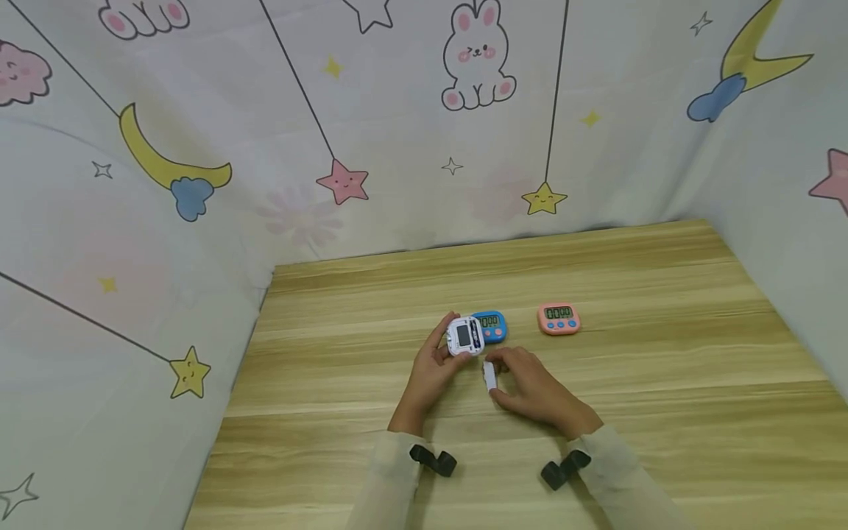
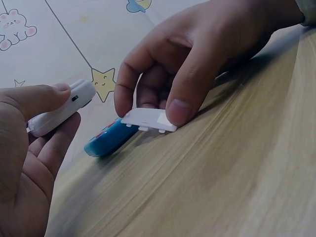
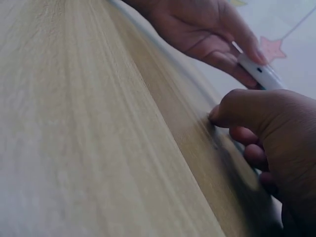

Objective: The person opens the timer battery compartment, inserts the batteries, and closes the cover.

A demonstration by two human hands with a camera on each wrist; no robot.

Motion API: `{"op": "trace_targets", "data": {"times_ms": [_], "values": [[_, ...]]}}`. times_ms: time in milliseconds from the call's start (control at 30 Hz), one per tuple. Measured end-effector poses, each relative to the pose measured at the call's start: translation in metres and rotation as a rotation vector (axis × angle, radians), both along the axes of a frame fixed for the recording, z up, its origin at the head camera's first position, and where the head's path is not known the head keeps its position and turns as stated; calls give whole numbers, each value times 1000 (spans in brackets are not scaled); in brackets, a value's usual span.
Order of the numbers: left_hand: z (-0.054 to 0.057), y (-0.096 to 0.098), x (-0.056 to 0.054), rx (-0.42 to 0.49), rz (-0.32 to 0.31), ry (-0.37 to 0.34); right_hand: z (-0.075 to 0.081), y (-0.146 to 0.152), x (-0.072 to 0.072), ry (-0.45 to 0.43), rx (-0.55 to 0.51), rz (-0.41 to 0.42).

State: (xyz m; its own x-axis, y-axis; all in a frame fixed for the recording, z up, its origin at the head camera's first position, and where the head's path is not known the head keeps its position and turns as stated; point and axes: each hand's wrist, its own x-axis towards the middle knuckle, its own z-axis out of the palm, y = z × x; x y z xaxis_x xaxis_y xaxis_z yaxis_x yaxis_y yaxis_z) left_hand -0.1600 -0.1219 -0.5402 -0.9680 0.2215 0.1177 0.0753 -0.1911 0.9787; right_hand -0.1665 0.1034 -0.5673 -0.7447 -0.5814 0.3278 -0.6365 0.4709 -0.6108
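My left hand (image 1: 430, 375) grips a white digital timer (image 1: 458, 340) between thumb and fingers, held up over the table. The side facing the head camera shows a grey rectangle beside a dark strip. In the left wrist view, the timer (image 2: 61, 108) has a small black slot on its edge. My right hand (image 1: 533, 386) pinches a thin white battery cover (image 1: 489, 376) at its two ends, close over the table. Small tabs line the lower edge of this cover (image 2: 148, 119). In the right wrist view, the right hand (image 3: 276, 128) hides the cover.
A blue timer (image 1: 493, 324) lies just behind the white one, partly covered by it in the head view. To its right is a pink timer (image 1: 559, 319) with blue buttons. A patterned white curtain (image 1: 411, 132) borders the wooden table (image 1: 662, 331) at the back and sides.
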Motion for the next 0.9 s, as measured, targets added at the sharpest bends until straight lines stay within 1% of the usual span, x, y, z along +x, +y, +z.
{"op": "trace_targets", "data": {"times_ms": [233,333,433,500,600,700,800,900], "values": [[-16,0,-6,-10,-9,-5,2,1,0,-107,-35,-11],[-20,1,-7,-14,-2,1,2,2,-1,-160,-88,-27],[-22,2,-7,-13,0,13,-1,2,-3,-194,-167,-48],[-22,2,-7,-11,-1,21,-2,3,-4,-197,-218,-55],[-21,3,-7,-16,-4,31,-3,2,-5,-180,-278,-77],[-21,3,-6,-21,-7,42,0,2,-4,-165,-336,-111],[-21,4,-6,-40,-15,46,8,0,-1,-154,-396,-136],[-21,5,-4,-67,-41,39,24,-1,5,-150,-444,-131]]}}
